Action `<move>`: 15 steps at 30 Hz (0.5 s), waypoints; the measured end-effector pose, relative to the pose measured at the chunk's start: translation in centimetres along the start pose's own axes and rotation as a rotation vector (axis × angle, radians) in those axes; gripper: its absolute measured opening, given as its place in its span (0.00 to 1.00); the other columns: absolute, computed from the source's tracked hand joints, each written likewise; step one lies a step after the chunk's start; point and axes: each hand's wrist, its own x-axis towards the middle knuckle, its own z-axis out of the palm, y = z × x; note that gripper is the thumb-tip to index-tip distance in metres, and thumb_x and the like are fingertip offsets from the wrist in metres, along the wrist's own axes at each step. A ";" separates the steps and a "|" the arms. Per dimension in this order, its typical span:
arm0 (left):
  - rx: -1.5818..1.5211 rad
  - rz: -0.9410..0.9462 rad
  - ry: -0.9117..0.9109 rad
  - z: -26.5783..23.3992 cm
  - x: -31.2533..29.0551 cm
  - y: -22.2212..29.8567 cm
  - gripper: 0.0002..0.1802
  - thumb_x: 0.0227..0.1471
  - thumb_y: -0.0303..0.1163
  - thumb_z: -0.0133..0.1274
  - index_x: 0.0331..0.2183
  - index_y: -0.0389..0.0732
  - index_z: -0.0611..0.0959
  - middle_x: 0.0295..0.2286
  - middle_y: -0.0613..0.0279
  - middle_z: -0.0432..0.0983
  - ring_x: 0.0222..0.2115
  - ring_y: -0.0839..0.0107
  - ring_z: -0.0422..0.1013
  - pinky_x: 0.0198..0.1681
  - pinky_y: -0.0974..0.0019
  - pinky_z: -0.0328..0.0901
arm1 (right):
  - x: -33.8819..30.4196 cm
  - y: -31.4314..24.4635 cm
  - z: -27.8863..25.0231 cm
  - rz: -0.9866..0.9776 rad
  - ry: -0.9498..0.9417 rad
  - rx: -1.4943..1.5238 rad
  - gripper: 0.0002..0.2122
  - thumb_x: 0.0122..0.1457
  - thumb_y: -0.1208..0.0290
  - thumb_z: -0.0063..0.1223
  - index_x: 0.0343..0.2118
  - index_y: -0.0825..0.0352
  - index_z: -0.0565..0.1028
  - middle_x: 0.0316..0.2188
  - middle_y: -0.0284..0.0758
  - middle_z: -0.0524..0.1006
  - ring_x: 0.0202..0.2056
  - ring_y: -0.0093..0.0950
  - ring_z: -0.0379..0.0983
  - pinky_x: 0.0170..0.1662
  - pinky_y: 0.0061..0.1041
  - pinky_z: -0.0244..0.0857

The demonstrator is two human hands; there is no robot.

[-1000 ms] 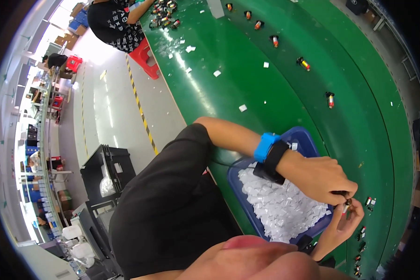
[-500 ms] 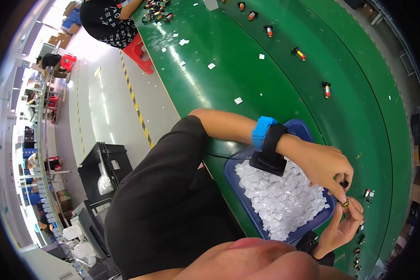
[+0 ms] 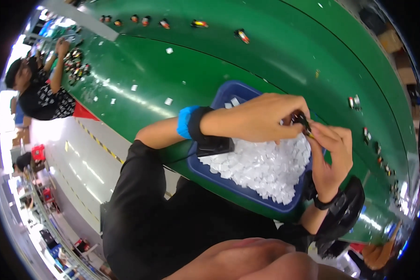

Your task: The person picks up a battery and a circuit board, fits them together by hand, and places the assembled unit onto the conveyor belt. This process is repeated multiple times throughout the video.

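Above a blue tray (image 3: 291, 207) heaped with small white square pieces (image 3: 256, 168), my two hands meet at a small black part with a bit of yellow (image 3: 301, 120). My left hand (image 3: 270, 114) reaches in from the left, its fingers curled and pinching the dark end. From the other side my right hand (image 3: 333, 149) grips the yellowish end between thumb and fingertips. Fingers cover much of the part, so its full shape is hidden. A blue band (image 3: 186, 122) and a black strapped device (image 3: 214, 145) sit on my left wrist.
Similar small parts lie spaced in a line along the green table (image 3: 140, 60), one of them (image 3: 241, 36) beyond the tray, more (image 3: 354, 102) to the right. At the far left a person (image 3: 42, 95) works beside a pile of parts (image 3: 75, 65). Loose white pieces (image 3: 168, 101) are scattered about.
The whole view has turned, so the tray and my hands appear further left and higher. Both hands keep hold of the small part, which shows more of its black end.
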 end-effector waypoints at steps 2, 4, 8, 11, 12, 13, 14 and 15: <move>0.059 0.180 0.063 0.0 0.0 -1.0 0.13 0.54 0.32 0.55 0.39 0.35 0.75 0.26 0.55 0.78 0.20 0.69 0.77 0.21 0.67 0.70 | 0.3 0.0 0.1 -0.015 -0.007 0.029 0.14 0.46 0.90 0.62 0.37 0.71 0.78 0.38 0.40 0.82 0.36 0.34 0.74 0.43 0.29 0.69; -0.031 0.078 -0.014 0.3 -0.4 -0.1 0.13 0.55 0.30 0.55 0.42 0.38 0.76 0.23 0.57 0.78 0.19 0.72 0.76 0.23 0.70 0.68 | -0.1 -0.3 -0.7 0.013 -0.034 0.030 0.14 0.47 0.90 0.62 0.37 0.72 0.78 0.38 0.41 0.82 0.37 0.34 0.74 0.43 0.28 0.69; -0.172 0.089 -0.082 0.9 0.3 -0.4 0.13 0.54 0.32 0.56 0.40 0.34 0.77 0.18 0.58 0.77 0.18 0.71 0.76 0.22 0.69 0.67 | -1.5 0.0 -1.4 -0.037 -0.025 0.085 0.13 0.49 0.91 0.60 0.38 0.72 0.77 0.38 0.42 0.81 0.37 0.34 0.73 0.42 0.29 0.69; -0.244 0.059 -0.083 0.8 0.3 -1.3 0.15 0.54 0.32 0.56 0.40 0.33 0.77 0.18 0.57 0.76 0.18 0.70 0.76 0.22 0.68 0.66 | -1.3 -0.1 -0.6 -0.006 0.026 0.079 0.13 0.49 0.92 0.59 0.38 0.72 0.77 0.39 0.42 0.81 0.37 0.34 0.73 0.40 0.28 0.69; -0.294 0.045 -0.111 0.5 0.2 -1.5 0.15 0.53 0.32 0.56 0.40 0.33 0.77 0.18 0.57 0.76 0.18 0.70 0.76 0.22 0.67 0.66 | -1.0 -0.1 -0.2 -0.039 0.017 0.056 0.13 0.49 0.92 0.60 0.38 0.72 0.77 0.39 0.42 0.81 0.37 0.34 0.73 0.40 0.28 0.69; -0.291 0.050 -0.111 0.3 0.1 -1.3 0.15 0.53 0.32 0.56 0.40 0.33 0.77 0.18 0.57 0.76 0.18 0.70 0.76 0.22 0.67 0.66 | -0.9 0.0 -0.2 -0.068 0.002 0.026 0.13 0.48 0.92 0.60 0.38 0.72 0.77 0.39 0.42 0.81 0.37 0.34 0.73 0.39 0.28 0.69; -0.228 0.044 -0.083 0.1 -0.2 -0.8 0.16 0.53 0.32 0.56 0.41 0.33 0.77 0.18 0.57 0.76 0.18 0.70 0.76 0.22 0.67 0.66 | -0.8 0.0 -0.3 -0.094 -0.011 -0.006 0.14 0.48 0.92 0.60 0.38 0.72 0.77 0.39 0.42 0.81 0.37 0.34 0.72 0.39 0.28 0.69; -0.165 0.037 -0.057 -0.1 -0.5 -0.3 0.16 0.52 0.32 0.56 0.41 0.32 0.77 0.17 0.57 0.75 0.18 0.70 0.76 0.22 0.67 0.66 | -0.9 0.0 -0.4 -0.091 -0.007 -0.011 0.14 0.48 0.92 0.60 0.38 0.72 0.77 0.39 0.42 0.81 0.37 0.34 0.72 0.39 0.28 0.69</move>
